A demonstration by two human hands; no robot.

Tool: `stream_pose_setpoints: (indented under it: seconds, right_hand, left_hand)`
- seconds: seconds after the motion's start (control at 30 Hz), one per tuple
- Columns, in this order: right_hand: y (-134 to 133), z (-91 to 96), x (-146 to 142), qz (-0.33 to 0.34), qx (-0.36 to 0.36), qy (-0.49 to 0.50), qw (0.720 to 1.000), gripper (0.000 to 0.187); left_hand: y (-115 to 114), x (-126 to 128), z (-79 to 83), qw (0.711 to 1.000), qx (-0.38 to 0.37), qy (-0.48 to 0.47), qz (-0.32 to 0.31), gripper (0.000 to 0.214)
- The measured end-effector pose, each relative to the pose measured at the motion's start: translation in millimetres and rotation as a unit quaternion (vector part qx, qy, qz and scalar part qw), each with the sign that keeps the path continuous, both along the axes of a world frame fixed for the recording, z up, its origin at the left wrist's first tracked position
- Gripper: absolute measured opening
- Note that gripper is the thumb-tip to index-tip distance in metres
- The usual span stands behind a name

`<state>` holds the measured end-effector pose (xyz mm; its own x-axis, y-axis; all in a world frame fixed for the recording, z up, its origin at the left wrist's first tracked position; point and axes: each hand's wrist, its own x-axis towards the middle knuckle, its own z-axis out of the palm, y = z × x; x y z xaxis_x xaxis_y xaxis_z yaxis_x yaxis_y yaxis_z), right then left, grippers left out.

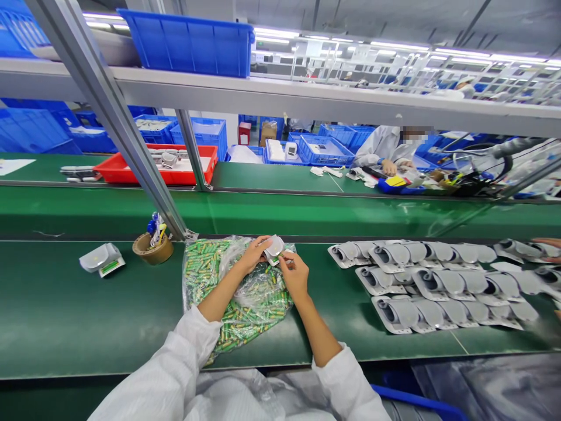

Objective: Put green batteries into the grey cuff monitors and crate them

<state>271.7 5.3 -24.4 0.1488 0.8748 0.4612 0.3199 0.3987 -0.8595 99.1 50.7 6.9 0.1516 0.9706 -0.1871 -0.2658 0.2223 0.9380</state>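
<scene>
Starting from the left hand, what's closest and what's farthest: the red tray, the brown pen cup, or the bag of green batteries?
1. bag of green batteries: right under the left hand, which grips a small white part.
2. brown pen cup: farther to the left.
3. red tray: far back on the left.

The person wears a loose white long-sleeved work coat of thin, smooth fabric, seen only along the arms. The left white sleeve (175,368) is wide and creased, with soft folds bunching toward its cuff, which ends partway along the forearm. The right white sleeve (346,380) is cut the same (its cuff flares open a little at the edge). Beyond both cuffs the forearms are uncovered, and the left hand (255,252) and right hand (295,275) are bare.
</scene>
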Motion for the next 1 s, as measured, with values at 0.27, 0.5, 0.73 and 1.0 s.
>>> stream_pose_setpoints:
  seconds: [0.27,0.5,0.73,1.0]
  right_hand:
    - [2.5,-6.3,-2.0,0.027,0.107,-0.160,0.981,0.021]
    - [3.3,-4.0,-1.4,0.019,0.021,-0.083,0.996,0.024]
    - [11.8,-5.0,0.4,0.018,-0.062,-0.012,0.998,0.050]
    - [19.9,-13.5,7.3,0.078,-0.123,0.013,0.989,0.061]
  left_hand:
    - [-0.9,-3.7,3.6,1.000,-0.022,-0.002,0.002,0.077]
    - [-1.7,-1.6,2.0,0.999,-0.028,-0.036,0.027,0.103]
    - [-2.1,-0.2,5.2,0.998,-0.028,-0.053,0.031,0.109]
    - [-4.6,1.5,3.7,1.000,0.005,-0.020,-0.011,0.103]
